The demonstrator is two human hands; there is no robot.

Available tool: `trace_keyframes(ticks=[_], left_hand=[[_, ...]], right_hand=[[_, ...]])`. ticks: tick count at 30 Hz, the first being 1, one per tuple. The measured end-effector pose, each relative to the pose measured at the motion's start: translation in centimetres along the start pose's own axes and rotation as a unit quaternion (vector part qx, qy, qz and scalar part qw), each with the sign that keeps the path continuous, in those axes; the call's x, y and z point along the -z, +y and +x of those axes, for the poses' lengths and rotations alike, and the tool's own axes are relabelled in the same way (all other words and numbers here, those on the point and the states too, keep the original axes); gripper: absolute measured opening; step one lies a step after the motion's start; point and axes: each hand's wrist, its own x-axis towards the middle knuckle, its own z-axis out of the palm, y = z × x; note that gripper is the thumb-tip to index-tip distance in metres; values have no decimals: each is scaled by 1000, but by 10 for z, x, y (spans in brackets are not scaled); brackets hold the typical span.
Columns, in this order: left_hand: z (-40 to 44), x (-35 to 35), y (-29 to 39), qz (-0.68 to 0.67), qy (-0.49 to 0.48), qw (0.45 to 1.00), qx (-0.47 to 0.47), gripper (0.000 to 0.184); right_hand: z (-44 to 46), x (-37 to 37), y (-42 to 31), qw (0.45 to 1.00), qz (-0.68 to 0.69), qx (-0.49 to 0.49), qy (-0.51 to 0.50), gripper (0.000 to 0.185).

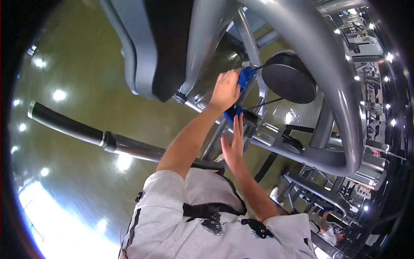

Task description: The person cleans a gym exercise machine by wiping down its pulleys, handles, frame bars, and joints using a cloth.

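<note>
A blue cloth [246, 79] lies over part of a grey exercise machine's frame, and my left hand [226, 90] grips it with curled fingers. Lower down, a second visible stretch of blue cloth [233, 114] touches the fingertips of my right hand [233, 146]. That hand is held upright with its fingers extended and its thumb apart. Whether both blue parts are one cloth cannot be told. A round black pulley cover [289, 77] sits right of the cloth, with a dark cable running from it.
A thick curved grey tube [332, 64] arches at the right. A padded seat part [168, 47] stands at the upper left. A black-gripped bar [69, 123] reaches left. Mirrors at the far right reflect gym machines and a person.
</note>
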Motion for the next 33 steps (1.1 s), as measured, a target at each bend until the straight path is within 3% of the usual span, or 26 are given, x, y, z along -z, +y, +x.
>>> trace_keyframes(ticks=[5, 9, 12, 13, 15, 18, 21, 22, 23, 24, 25, 26, 27, 28, 29, 33], left_hand=[[-30, -13, -38, 42, -3, 999, -9, 40], [-59, -21, -57, 105, -26, 992, 71, 37], [-64, -18, -60, 149, -86, 964, 205, 23], [-74, -19, -71, 150, -87, 962, 211, 23], [-102, -15, -96, 168, -179, 853, 461, 25], [-144, 2, -88, 175, -122, 842, 494, 29], [-179, 12, -58, 61, -93, 839, 532, 36], [-183, 16, -42, -2, -64, 838, 541, 39], [-186, 19, -27, -58, -98, 795, 596, 43], [-203, 9, -18, -96, -63, 795, 595, 44], [-201, 8, 0, -125, -42, 788, 602, 43], [-200, 8, 23, -66, -77, 799, 592, 33], [-200, 3, 37, -28, -130, 815, 564, 36], [-202, -2, 46, -16, -138, 832, 537, 36], [-206, -5, 52, -5, -151, 846, 511, 36], [-195, 16, 74, -58, -57, 889, 450, 30]], right_hand=[[-22, -7, 15, 999, -9, -12, -28, 71], [-38, -16, 34, 997, 7, -65, -42, 69], [-47, -20, 43, 996, 15, -71, -49, 68], [-46, -20, 43, 996, 17, -72, -53, 68], [-49, -19, 44, 995, 21, -70, -62, 67], [-51, -22, 54, 996, 18, -62, -63, 66], [-58, -28, 73, 993, 67, -90, -40, 63], [-55, -29, 74, 952, 196, -234, -31, 59], [-54, -30, 76, 873, 314, -373, -21, 57], [-54, -28, 81, 873, 313, -374, -24, 57], [-57, -24, 90, 810, 411, -414, -56, 52], [-59, -20, 99, 735, 503, -447, -87, 50], [-56, -21, 107, 646, 591, -469, -118, 48], [-56, -24, 111, 618, 598, -494, -129, 40], [-55, -27, 119, 613, 603, -492, -130, 40], [-24, -27, 119, 739, 530, -401, -113, 26]])
